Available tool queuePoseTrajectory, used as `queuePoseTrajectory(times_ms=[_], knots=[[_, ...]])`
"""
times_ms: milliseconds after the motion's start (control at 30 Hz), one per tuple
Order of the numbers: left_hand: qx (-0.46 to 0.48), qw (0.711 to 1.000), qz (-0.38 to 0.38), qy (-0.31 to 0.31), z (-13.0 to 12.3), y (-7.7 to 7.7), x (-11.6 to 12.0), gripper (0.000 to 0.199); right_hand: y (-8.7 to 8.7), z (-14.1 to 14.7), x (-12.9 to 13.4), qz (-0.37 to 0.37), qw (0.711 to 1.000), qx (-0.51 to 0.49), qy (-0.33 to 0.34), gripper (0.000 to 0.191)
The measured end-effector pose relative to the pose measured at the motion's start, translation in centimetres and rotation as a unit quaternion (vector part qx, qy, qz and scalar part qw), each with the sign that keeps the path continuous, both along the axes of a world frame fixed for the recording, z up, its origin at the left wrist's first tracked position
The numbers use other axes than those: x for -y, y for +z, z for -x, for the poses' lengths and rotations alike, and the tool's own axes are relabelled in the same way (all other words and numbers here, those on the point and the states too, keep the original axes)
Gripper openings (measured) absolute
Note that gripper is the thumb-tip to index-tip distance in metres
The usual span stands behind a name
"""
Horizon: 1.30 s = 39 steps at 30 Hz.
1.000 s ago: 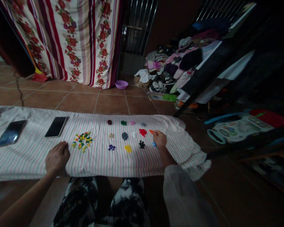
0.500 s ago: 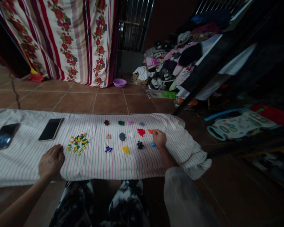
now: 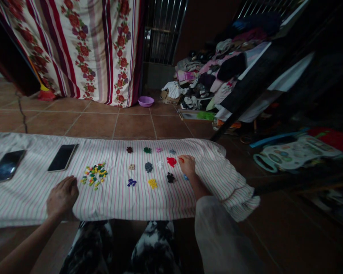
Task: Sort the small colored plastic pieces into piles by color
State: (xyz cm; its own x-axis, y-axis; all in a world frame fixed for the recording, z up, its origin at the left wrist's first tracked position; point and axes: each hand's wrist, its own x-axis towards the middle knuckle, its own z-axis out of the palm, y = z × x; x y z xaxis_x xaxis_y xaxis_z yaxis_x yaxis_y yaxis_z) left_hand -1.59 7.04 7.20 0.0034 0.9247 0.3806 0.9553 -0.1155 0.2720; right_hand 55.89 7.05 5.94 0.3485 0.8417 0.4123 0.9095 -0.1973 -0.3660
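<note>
On the striped cloth [image 3: 165, 201], which lies across the tiled floor [image 3: 134, 125] with its long axis running left to right, small coloured pieces are grouped by colour toward the right half. Near the cloth's far edge sit four little piles in a row: dark red [image 3: 129, 150], green [image 3: 147, 150], pink [image 3: 159, 150] and grey-blue [image 3: 172, 151]. Behind them comes a middle row of a tan piece [image 3: 132, 166], a grey pile [image 3: 148, 167], a white pile [image 3: 160, 164] and a red pile [image 3: 171, 161]. Closest to the near edge are a purple pile [image 3: 132, 183], a yellow pile [image 3: 152, 183] and a black pile [image 3: 170, 177].

The right hand [image 3: 187, 165] rests at the right end of these rows, fingers curled down loosely, its tips touching a small orange piece [image 3: 180, 160] just beside the red pile; whether it actually pinches it cannot be told. A blue piece [image 3: 185, 177] shows at the heel of that hand. The left hand [image 3: 62, 196] lies flat and relaxed, palm down, at the near edge of the cloth, holding nothing, just beside a mixed heap [image 3: 94, 176] of unsorted pieces.

Two dark phones lie toward the cloth's left end, screens up: one phone [image 3: 62, 157] near the far edge, the other phone [image 3: 6, 166] at the left edge.
</note>
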Motion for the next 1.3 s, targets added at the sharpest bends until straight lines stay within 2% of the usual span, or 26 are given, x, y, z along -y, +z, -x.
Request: queuePoseTrajectory(times_ms=[133, 400, 767, 900, 1033, 1100, 1133, 1200, 1267, 1300], knots=[[0.013, 1.0, -0.009, 0.006, -0.1, 0.1, 0.1, 0.035, 0.0, -0.6, 0.2, -0.003, 1.0, 0.006, -0.005, 0.023], [0.003, 1.0, -0.017, -0.004, 0.0, -0.1, 0.0, 0.036, 0.7, -0.9, 0.4, -0.041, 0.998, -0.034, 0.027, 0.025], [0.024, 1.0, -0.014, -0.001, -0.2, 0.3, 0.2, 0.034, 3.7, 0.6, 1.2, -0.082, 0.994, -0.065, -0.031, 0.029], [0.075, 0.997, 0.021, -0.008, -0.3, 1.3, 0.6, 0.036, 5.5, 2.8, 1.4, -0.096, 0.993, -0.062, -0.018, 0.028], [0.175, 0.979, 0.097, 0.039, -0.3, 3.4, 0.9, 0.038, 7.5, 6.1, 1.4, -0.083, 0.994, -0.04, 0.062, 0.028], [0.219, 0.969, 0.101, 0.058, -0.9, 4.2, 1.5, 0.037, 8.5, 8.2, 1.5, -0.067, 0.992, -0.024, 0.106, 0.028], [0.24, 0.964, 0.086, 0.073, -1.5, 4.5, 2.0, 0.035, 9.1, 9.3, 1.5, -0.058, 0.99, -0.016, 0.126, 0.027], [0.277, 0.957, 0.049, 0.064, -3.7, 5.2, 3.7, 0.037, 10.3, 11.8, 1.5, -0.037, 0.985, -0.002, 0.167, 0.026], [0.351, 0.936, 0.034, 0.001, -7.2, 6.0, 6.5, 0.04, 11.7, 14.8, 1.3, -0.008, 0.98, 0.011, 0.201, 0.025], [0.394, 0.915, 0.06, -0.057, -9.3, 6.6, 8.2, 0.04, 12.4, 16.4, 1.2, 0.013, 0.977, 0.019, 0.214, 0.024]])
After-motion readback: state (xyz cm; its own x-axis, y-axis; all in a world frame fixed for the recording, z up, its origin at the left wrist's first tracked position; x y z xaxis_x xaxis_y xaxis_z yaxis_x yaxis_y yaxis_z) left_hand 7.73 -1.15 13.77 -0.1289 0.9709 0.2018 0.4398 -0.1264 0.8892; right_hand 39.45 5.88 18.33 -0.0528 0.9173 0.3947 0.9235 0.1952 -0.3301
